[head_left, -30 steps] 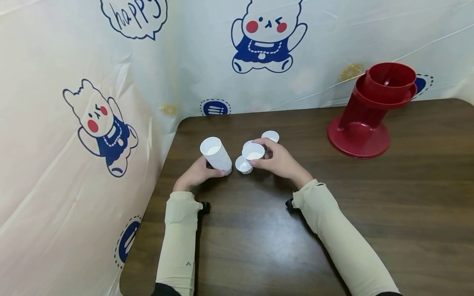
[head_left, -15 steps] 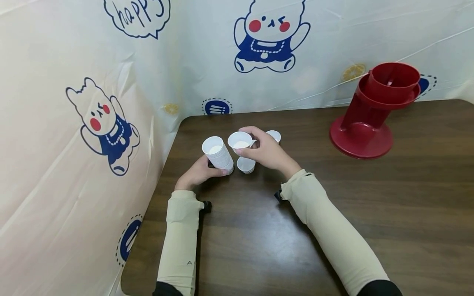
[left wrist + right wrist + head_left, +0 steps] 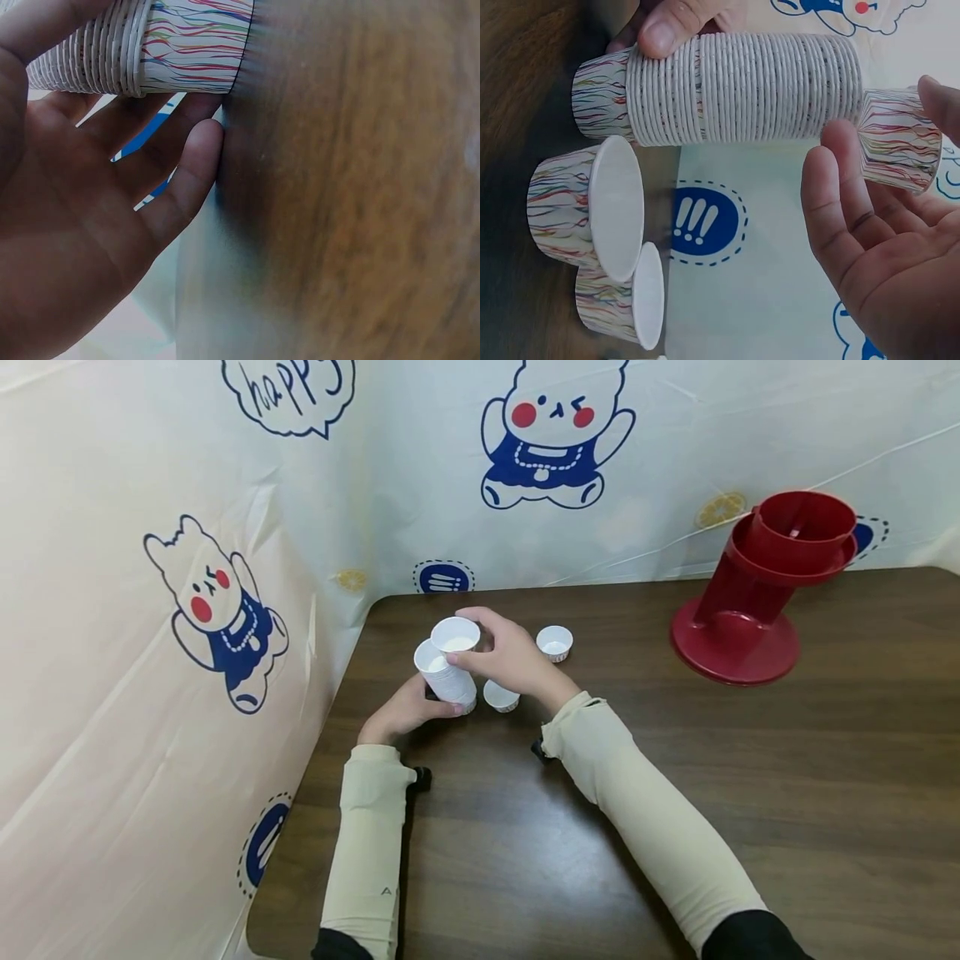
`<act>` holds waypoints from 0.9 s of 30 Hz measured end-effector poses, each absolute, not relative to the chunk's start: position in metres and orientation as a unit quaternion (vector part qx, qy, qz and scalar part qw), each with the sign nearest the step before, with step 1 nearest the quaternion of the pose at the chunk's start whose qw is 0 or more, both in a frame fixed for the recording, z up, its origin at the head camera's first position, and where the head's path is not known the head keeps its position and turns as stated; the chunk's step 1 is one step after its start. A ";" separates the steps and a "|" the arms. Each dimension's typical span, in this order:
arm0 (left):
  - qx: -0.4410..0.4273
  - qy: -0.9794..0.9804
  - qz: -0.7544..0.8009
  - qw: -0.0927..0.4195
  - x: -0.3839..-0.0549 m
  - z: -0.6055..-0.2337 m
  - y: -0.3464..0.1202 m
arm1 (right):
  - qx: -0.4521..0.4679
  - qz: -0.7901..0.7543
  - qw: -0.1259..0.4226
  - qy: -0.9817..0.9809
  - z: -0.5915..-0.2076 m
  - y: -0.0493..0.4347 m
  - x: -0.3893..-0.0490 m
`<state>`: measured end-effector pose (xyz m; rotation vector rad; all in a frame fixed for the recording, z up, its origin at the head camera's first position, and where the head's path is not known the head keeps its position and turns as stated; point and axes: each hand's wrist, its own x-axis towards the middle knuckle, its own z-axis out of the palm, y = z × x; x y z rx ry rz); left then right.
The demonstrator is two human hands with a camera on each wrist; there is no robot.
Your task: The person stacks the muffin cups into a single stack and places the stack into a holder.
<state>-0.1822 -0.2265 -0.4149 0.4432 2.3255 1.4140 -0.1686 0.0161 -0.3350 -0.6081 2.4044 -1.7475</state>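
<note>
My left hand [image 3: 401, 710] grips a leaning stack of white paper cups [image 3: 452, 683] low down, its base by the table. Colored wavy lines mark the bottom cup of the stack [image 3: 196, 49] in the left wrist view. Between thumb and fingers, my right hand [image 3: 512, 653] holds a single paper cup [image 3: 456, 635] at the stack's upper mouth. From the side, this cup [image 3: 900, 139] sits at the stack's rim end; how far it is inside cannot be seen. Two loose cups stand to the right, one nearer [image 3: 501, 696] and one farther [image 3: 555, 643].
A dark red plastic stand with a cup-shaped top [image 3: 750, 593] is at the back right of the brown wooden table [image 3: 525, 843]. A white printed curtain [image 3: 375, 485] hangs along the table's back and left sides.
My right hand has lifted its cup away from the loose cups and carried it left to the stack's mouth. The left hand stays in place around the stack.
</note>
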 end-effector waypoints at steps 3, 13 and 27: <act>0.153 0.823 0.511 0.196 -0.182 -0.415 -0.226 | -0.196 -0.572 0.063 0.794 -0.334 0.012 -0.169; 0.169 0.824 0.504 0.194 -0.183 -0.416 -0.228 | -0.215 -0.550 0.093 0.802 -0.327 -0.005 -0.170; 0.174 0.826 0.501 0.188 -0.182 -0.414 -0.228 | -0.220 -0.478 0.112 0.843 -0.338 -0.016 -0.170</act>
